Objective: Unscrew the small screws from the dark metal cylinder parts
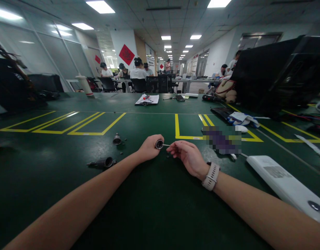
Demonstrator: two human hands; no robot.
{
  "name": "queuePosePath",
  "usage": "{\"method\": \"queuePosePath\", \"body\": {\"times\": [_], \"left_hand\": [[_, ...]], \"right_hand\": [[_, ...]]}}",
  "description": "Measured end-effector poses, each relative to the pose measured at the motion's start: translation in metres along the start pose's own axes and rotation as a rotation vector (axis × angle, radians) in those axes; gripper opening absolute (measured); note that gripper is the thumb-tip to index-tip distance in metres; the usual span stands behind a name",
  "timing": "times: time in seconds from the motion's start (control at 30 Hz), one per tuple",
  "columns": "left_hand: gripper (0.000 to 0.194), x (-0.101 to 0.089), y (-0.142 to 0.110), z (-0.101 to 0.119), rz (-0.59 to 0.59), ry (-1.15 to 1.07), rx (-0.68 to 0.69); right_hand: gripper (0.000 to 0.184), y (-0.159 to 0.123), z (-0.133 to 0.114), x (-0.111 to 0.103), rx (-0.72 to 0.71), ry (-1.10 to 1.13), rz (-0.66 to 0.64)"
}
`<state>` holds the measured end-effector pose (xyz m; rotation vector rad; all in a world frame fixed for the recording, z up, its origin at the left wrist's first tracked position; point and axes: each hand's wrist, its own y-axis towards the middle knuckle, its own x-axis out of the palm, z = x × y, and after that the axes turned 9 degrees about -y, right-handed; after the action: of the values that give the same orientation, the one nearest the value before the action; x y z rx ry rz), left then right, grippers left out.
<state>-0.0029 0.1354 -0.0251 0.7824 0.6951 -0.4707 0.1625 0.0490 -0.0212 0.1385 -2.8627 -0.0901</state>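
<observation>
Green table (139,215), one, spreading across the whole foreground; yellow tape outlines (84,133) on its left and right sides.

Black box (269,69), one, large, standing at the table's far right.

White case (284,184), one, long, lying beyond the right forearm, a round dark spot near its near end.

Clipboard (152,100), one, with white paper and a red item on top, at the middle of the table's far side.

Right hand (187,156), palm partly turned up, fingertips drawn together and pinching the outer end of a thin rod; pale watch (212,176) on its wrist.

Left hand (149,148), closed in a fist around a round metal part, the hollow end facing out beside the thumb.

Dark tapered part (101,163), one, lying on its side near the left forearm, open end to the right.

Metal cup (117,139), one, left of the left hand, well apart from it.

Round metal part (159,144), one, above the table between the two hands, gripped by the left.

Thin rod (166,145), one, bright, running from the round part's opening to the right fingertips.

Small dark pieces (121,153), several, scattered near the cup and below the rod.
</observation>
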Motion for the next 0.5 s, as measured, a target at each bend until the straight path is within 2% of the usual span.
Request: {"method": "queuePosePath", "body": {"times": [0.17, 0.3, 0.4, 0.5], "left_hand": [[0.017, 0.001, -0.0001, -0.0005, -0.014, 0.111, -0.032], [0.016, 0.001, -0.001, 0.0013, -0.029, 0.174, -0.037], [0.015, -0.0001, -0.0013, 0.0024, -0.007, 0.153, -0.045], [0.015, -0.0009, -0.0011, 0.0018, 0.016, 0.072, -0.037]], "right_hand": [[0.017, -0.0044, 0.003, 0.0019, -0.135, -0.193, 0.037], [0.019, -0.0055, 0.0045, 0.003, -0.171, -0.327, 0.017], [0.019, -0.0046, 0.0048, 0.0025, -0.164, -0.314, -0.002], [0.018, -0.0031, 0.0038, 0.0015, -0.104, -0.19, -0.016]]}}
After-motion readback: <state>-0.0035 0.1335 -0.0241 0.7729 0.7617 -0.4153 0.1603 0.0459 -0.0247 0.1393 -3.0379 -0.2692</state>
